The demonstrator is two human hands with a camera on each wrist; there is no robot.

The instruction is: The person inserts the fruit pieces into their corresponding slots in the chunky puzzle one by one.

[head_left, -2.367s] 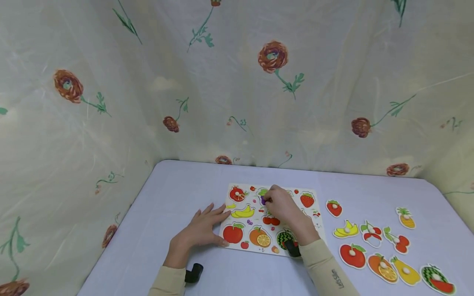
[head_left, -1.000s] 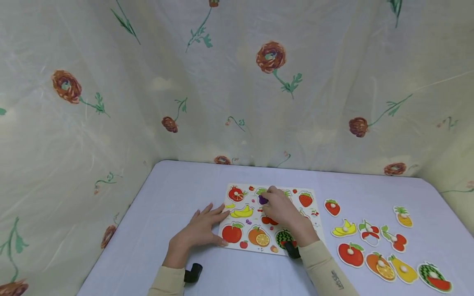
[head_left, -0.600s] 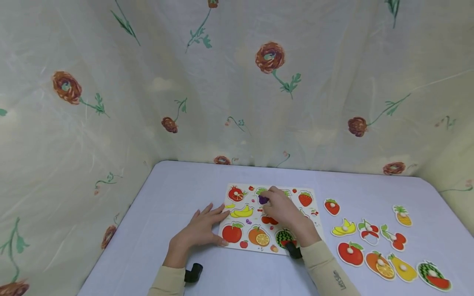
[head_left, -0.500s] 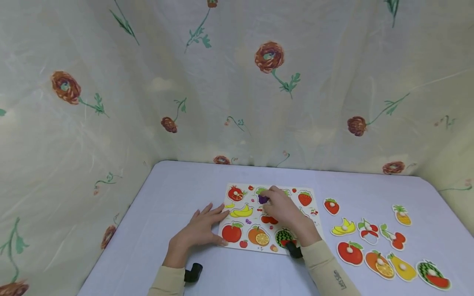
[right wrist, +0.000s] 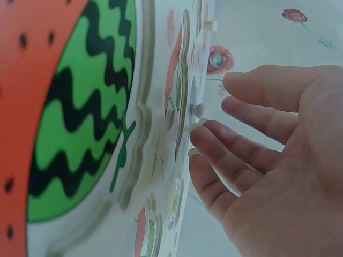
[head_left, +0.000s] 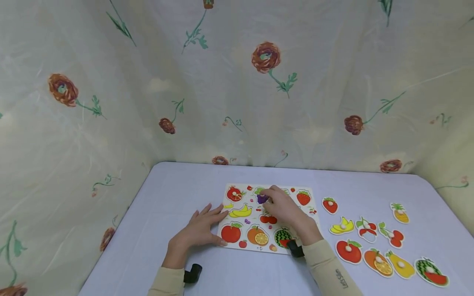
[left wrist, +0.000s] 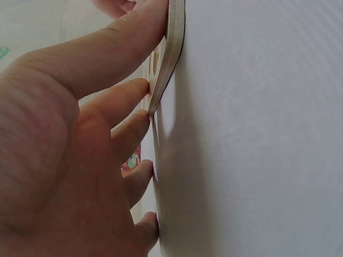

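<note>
The fruit puzzle board [head_left: 240, 223] lies on the table under both hands. My left hand [head_left: 201, 227] spreads its fingers over the board's left edge; the wooden edge [left wrist: 174, 40] runs by the thumb in the left wrist view. My right hand [head_left: 283, 205] hovers at the purple grapes piece [head_left: 262, 199] in the top row. In the right wrist view, its relaxed fingers [right wrist: 214, 147] are close beside a round knob [right wrist: 199, 111] and pinch nothing. Part of the board is hidden beneath the right hand. The watermelon picture [right wrist: 88, 107] fills the near part of that view.
Right of the board lie loose knobbed fruit pieces: a strawberry [head_left: 329, 205], bananas [head_left: 342, 226], an apple [head_left: 349, 251], an orange [head_left: 377, 262], a pear [head_left: 400, 265], a watermelon [head_left: 431, 272], a pineapple [head_left: 400, 213] and cherries [head_left: 396, 238]. A flowered curtain [head_left: 222, 82] surrounds the table.
My right hand moved from right over the grapes piece to slightly beside it, so more of the piece shows. The left hand stayed on the board's edge. The head view shifted slightly.
</note>
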